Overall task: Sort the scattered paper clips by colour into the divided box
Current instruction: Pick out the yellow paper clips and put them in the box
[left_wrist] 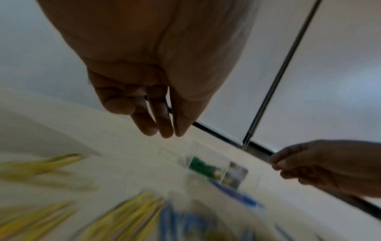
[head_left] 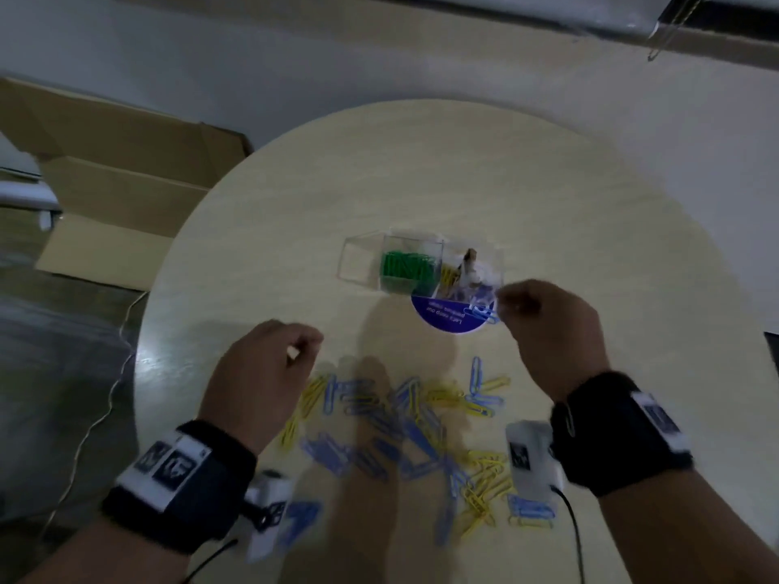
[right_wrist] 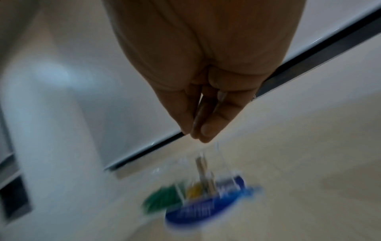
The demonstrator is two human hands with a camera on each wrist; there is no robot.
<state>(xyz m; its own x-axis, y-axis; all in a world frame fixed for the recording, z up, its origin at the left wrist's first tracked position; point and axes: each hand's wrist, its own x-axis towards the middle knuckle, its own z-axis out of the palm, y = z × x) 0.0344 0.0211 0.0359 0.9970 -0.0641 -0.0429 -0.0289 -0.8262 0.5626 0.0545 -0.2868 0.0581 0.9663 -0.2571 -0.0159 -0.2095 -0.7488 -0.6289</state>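
Note:
A clear divided box (head_left: 362, 246) stands mid-table on a round blue label (head_left: 442, 320). One compartment holds green clips (head_left: 406, 267), the one to its right yellow clips (head_left: 449, 276); the leftmost looks empty. Blue and yellow paper clips (head_left: 400, 423) lie scattered near me. My right hand (head_left: 501, 305) hovers at the box's front right corner, fingertips pinched (right_wrist: 200, 137) on what look like blue clips (head_left: 484, 311). My left hand (head_left: 303, 347) hangs above the pile's left side, fingers (left_wrist: 164, 130) loosely curled, holding nothing. Both wrist views are blurred.
The round pale table (head_left: 421, 174) has bare surface behind and beside the box. An open cardboard carton (head_left: 126, 183) sits on the floor to the left, with a thin cable (head_left: 105, 394) trailing past the table's left edge.

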